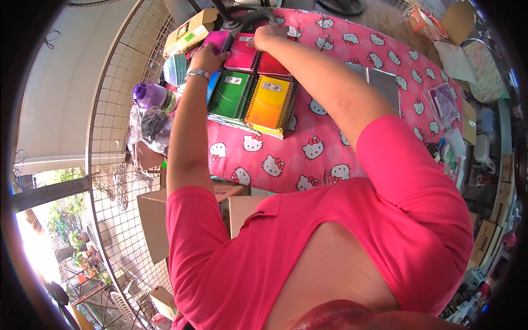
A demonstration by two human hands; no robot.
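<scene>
Spiral notebooks lie in stacks in two rows on the table. My left hand (pixel 208 58) is closed on a magenta notebook (pixel 218 39) in the far row, its thumb over the cover. My right hand (pixel 270 37) grips the upper right edge of a hot-pink notebook (pixel 240 55); its far fingers are mostly hidden. A red notebook (pixel 271 65) lies under my right forearm. In the near row are a green notebook (pixel 229 94) and a yellow notebook (pixel 270 103), each topping a stack. A blue notebook (pixel 212 87) shows partly behind my left forearm.
A pink cartoon-cat cloth (pixel 313 147) covers the table. An open yellow box (pixel 190 34) and a purple-capped bottle (pixel 148 95) stand left, beside a wire-mesh panel (pixel 104 110). A black stand base (pixel 247 19) is at the back. Clear plastic sleeves (pixel 385 88) lie right.
</scene>
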